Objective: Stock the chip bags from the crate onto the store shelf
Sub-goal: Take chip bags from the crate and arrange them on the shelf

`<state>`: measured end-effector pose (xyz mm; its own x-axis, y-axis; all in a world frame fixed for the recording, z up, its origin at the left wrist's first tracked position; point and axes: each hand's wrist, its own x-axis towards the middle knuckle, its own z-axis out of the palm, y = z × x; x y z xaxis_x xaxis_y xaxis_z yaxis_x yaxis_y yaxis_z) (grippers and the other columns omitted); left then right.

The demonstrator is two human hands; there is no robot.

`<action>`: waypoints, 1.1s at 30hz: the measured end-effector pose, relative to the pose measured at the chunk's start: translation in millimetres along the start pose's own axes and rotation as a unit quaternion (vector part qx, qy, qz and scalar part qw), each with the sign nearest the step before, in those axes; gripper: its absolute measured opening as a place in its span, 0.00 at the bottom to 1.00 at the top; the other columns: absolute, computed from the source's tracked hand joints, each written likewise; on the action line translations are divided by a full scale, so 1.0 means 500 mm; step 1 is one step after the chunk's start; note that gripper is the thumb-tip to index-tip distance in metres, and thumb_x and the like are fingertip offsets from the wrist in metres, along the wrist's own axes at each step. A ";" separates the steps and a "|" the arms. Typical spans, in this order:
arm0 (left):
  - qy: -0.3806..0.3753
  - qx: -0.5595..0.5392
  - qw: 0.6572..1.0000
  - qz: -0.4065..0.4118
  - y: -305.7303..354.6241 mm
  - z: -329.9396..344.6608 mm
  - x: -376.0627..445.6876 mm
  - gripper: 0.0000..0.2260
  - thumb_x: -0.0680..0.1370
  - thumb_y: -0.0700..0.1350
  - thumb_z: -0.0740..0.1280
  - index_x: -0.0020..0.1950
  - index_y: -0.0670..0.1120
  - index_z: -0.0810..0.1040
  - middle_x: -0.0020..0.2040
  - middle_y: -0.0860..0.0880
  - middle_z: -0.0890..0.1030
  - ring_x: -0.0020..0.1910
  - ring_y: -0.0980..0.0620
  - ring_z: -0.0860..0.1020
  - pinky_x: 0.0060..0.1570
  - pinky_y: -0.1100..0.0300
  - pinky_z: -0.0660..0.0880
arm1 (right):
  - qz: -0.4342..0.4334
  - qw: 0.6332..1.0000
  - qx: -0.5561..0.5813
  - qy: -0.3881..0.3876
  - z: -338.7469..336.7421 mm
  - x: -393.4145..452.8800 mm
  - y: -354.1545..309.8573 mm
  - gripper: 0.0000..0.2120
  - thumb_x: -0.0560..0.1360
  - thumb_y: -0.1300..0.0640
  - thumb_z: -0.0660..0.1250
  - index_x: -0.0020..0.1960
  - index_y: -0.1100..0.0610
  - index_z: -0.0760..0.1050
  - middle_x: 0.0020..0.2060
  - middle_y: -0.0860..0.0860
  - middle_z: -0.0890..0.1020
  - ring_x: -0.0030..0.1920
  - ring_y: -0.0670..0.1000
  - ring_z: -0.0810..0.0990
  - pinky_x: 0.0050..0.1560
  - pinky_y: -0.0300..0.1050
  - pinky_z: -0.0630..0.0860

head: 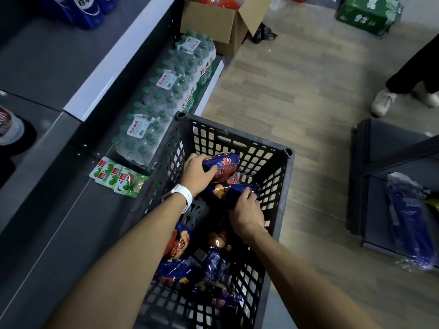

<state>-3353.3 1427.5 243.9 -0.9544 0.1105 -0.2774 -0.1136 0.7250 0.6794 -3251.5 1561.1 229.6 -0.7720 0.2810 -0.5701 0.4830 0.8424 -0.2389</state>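
A black lattice crate (282, 186) stands on the floor in front of me with several blue and red chip bags (180, 269) inside. My left hand (198, 172), with a white wristband, grips a blue and red chip bag (225, 165) near the crate's far end. My right hand (247, 214) pinches the edge of another blue chip bag (237, 191) just below it. The grey store shelf (47, 162) runs along the left.
Shrink-wrapped packs of water bottles (164, 96) and green pouches (114, 176) lie on the bottom shelf beside the crate. An open cardboard box (213, 22) stands beyond them. Another person's legs and white shoe (382, 103) are at right, near a dark rack (370, 176) holding blue packets.
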 end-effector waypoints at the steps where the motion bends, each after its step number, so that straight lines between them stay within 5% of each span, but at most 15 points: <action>1: 0.007 -0.005 1.000 -0.006 -0.005 -0.004 -0.001 0.14 0.76 0.47 0.70 0.58 0.42 0.80 0.54 0.43 0.76 0.54 0.46 0.76 0.54 0.62 0.68 | -0.022 1.000 -0.003 0.017 -0.003 0.010 -0.002 0.35 0.78 0.61 0.65 0.78 0.63 0.50 0.76 0.62 0.60 0.73 0.61 0.65 0.70 0.53 0.69; 4: 0.018 -0.014 1.000 -0.018 -0.017 -0.016 -0.005 0.13 0.75 0.47 0.69 0.56 0.42 0.80 0.53 0.43 0.76 0.53 0.46 0.75 0.54 0.60 0.69 | -0.080 0.994 -0.064 0.030 -0.019 0.050 -0.004 0.40 0.78 0.63 0.66 0.81 0.58 0.44 0.81 0.57 0.48 0.79 0.60 0.51 0.76 0.56 0.58; 7: 0.013 -0.013 1.000 -0.019 -0.031 -0.023 -0.010 0.11 0.78 0.46 0.66 0.54 0.40 0.78 0.53 0.45 0.71 0.52 0.49 0.73 0.54 0.62 0.67 | -0.118 0.986 -0.120 0.019 -0.032 0.084 0.002 0.39 0.77 0.62 0.69 0.80 0.56 0.50 0.80 0.56 0.50 0.80 0.60 0.46 0.77 0.58 0.55; 10: 0.004 -0.010 1.000 -0.020 -0.043 -0.024 -0.012 0.12 0.82 0.47 0.62 0.55 0.38 0.73 0.57 0.46 0.65 0.54 0.52 0.69 0.59 0.62 0.69 | -0.156 0.974 -0.164 0.014 -0.036 0.096 0.009 0.31 0.77 0.58 0.68 0.77 0.55 0.60 0.76 0.56 0.65 0.78 0.59 0.58 0.74 0.55 0.61; 13: -0.007 -0.027 0.999 -0.044 -0.054 -0.024 -0.005 0.12 0.83 0.48 0.59 0.59 0.39 0.70 0.61 0.42 0.71 0.57 0.45 0.74 0.58 0.54 0.73 | -0.199 0.967 -0.156 0.014 -0.049 0.091 0.007 0.18 0.79 0.58 0.62 0.69 0.54 0.68 0.64 0.54 0.78 0.66 0.57 0.74 0.66 0.52 0.66; 18: 0.016 -0.044 0.997 -0.055 -0.042 -0.032 -0.007 0.11 0.82 0.49 0.60 0.58 0.42 0.69 0.56 0.41 0.78 0.54 0.43 0.78 0.52 0.47 0.78 | -0.272 0.962 -0.031 0.014 -0.092 0.077 -0.017 0.24 0.75 0.45 0.67 0.68 0.50 0.70 0.61 0.51 0.76 0.64 0.55 0.72 0.68 0.58 0.65; 24: 0.001 -0.076 0.995 -0.058 -0.023 -0.058 -0.005 0.11 0.79 0.53 0.66 0.53 0.47 0.78 0.49 0.49 0.83 0.49 0.48 0.80 0.51 0.54 0.77 | -0.340 0.939 0.028 0.040 -0.150 0.071 -0.076 0.17 0.77 0.62 0.62 0.65 0.53 0.75 0.59 0.53 0.79 0.60 0.55 0.77 0.60 0.52 0.74; 29: -0.045 -0.159 0.982 -0.089 -0.002 -0.092 -0.016 0.14 0.82 0.54 0.60 0.53 0.43 0.76 0.50 0.49 0.81 0.51 0.49 0.79 0.49 0.56 0.73 | -0.331 0.935 0.124 0.015 -0.176 0.054 -0.102 0.15 0.79 0.62 0.65 0.65 0.55 0.75 0.61 0.51 0.81 0.62 0.50 0.78 0.64 0.48 0.75; 33: -0.102 -0.213 0.964 -0.126 0.007 -0.109 -0.042 0.13 0.82 0.60 0.57 0.55 0.54 0.73 0.53 0.58 0.75 0.57 0.56 0.71 0.57 0.60 0.63 | -0.313 0.931 0.185 -0.003 -0.179 0.040 -0.118 0.14 0.80 0.58 0.66 0.65 0.54 0.73 0.61 0.51 0.81 0.54 0.42 0.78 0.54 0.33 0.73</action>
<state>-3348.9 1390.5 289.0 -0.8120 0.1301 -0.5690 -0.4795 0.4072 0.7774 -3332.5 1558.0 302.4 -0.9482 -0.2167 -0.2321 0.0487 0.6230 -0.7807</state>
